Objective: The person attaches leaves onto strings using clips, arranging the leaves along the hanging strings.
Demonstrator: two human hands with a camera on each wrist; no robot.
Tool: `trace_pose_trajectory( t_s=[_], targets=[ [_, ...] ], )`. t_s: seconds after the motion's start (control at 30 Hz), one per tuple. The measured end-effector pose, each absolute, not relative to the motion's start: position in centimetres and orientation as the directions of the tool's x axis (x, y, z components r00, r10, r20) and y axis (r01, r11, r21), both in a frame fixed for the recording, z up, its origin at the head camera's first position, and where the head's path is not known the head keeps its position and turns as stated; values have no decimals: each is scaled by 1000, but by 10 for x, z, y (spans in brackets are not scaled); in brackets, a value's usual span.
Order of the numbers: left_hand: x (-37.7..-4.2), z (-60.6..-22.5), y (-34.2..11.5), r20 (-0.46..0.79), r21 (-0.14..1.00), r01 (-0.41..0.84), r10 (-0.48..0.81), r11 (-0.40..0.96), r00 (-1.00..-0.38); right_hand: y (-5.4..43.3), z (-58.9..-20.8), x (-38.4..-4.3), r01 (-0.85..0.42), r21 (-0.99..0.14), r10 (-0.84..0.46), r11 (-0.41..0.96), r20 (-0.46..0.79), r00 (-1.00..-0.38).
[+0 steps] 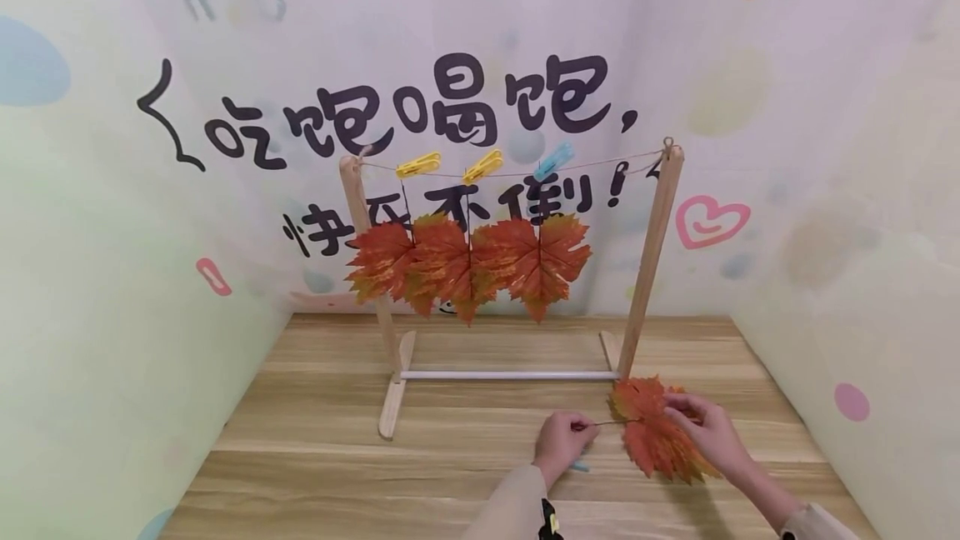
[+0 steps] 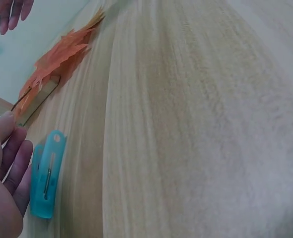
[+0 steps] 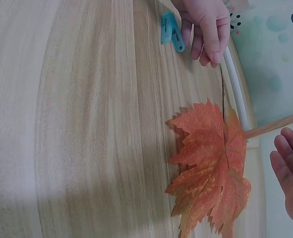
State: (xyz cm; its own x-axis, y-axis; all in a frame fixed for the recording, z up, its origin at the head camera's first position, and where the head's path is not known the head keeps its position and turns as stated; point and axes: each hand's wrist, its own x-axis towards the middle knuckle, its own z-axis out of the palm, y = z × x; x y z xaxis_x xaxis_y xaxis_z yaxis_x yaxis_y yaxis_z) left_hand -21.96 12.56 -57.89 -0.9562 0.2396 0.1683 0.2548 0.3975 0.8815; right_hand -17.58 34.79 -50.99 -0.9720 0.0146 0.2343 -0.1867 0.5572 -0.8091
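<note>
A red-orange artificial maple leaf lies low over the table at the foot of the rack's right post. My left hand pinches the end of its thin dark stem between thumb and forefinger. Above the leaf's far right side is my right hand, fingers loosely bent; in the right wrist view this hand shows apart from the leaf with nothing in its fingers. A light blue clothespin rests on the wood beside my left hand, mostly hidden behind it in the head view.
A wooden rack with a white bottom rod stands ahead. From its string hang three similar leaves by their stems, clipped with two yellow clothespins and a blue one. A printed curtain backs the table.
</note>
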Motion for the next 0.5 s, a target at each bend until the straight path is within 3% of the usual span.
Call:
trace_pose_trajectory(
  t_s=[0.27,0.5],
  targets=[
    [-223,-575,128,143,923,203,199,326,-969,347,-510,-175,-182,-805,13,565,229,-973],
    [-228,-568,133,192,947,207,84,246,-978,348,-509,-177,-182,-811,14,556,228,-974]
  ],
)
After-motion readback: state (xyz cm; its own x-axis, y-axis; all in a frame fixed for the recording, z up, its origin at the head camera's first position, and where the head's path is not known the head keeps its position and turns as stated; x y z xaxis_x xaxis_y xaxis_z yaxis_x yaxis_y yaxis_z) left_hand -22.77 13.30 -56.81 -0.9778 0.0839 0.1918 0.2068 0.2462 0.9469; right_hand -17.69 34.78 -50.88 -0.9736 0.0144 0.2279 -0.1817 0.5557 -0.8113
